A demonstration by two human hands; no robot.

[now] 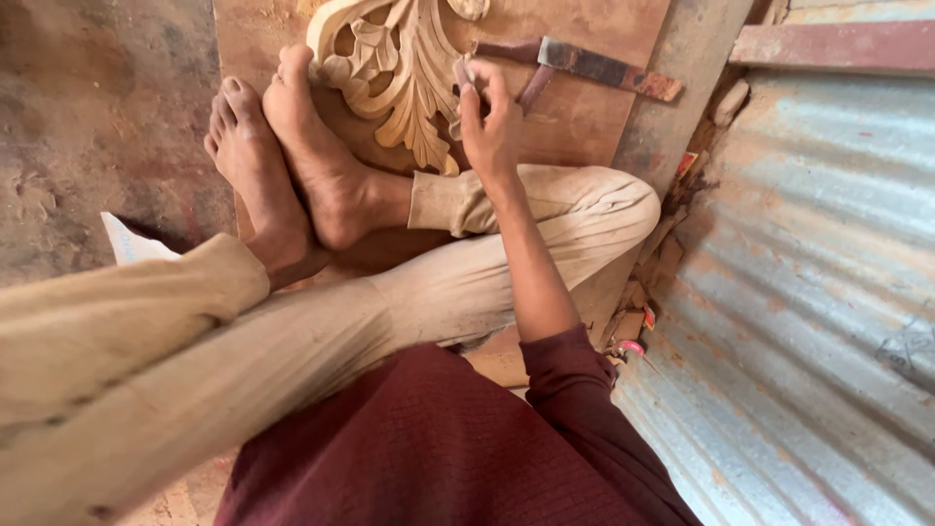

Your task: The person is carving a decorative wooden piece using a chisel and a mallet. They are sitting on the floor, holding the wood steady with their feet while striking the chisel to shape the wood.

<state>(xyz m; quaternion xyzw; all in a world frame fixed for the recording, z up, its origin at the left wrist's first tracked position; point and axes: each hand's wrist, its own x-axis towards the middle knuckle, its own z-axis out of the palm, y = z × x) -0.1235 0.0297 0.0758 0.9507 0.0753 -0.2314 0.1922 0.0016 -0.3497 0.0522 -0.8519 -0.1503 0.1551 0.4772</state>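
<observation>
The right hand is closed around a small carving tool, its tip on the leaf carving lying on the board. A slip may cut the foot pressing beside it. The left hand is unseen.

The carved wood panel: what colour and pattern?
Pale wood carving, cut in a leaf scroll pattern; head view.

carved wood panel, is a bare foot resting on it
Yes, one bare foot lies across the left edge of the carved wood panel, beside the right hand.
</observation>
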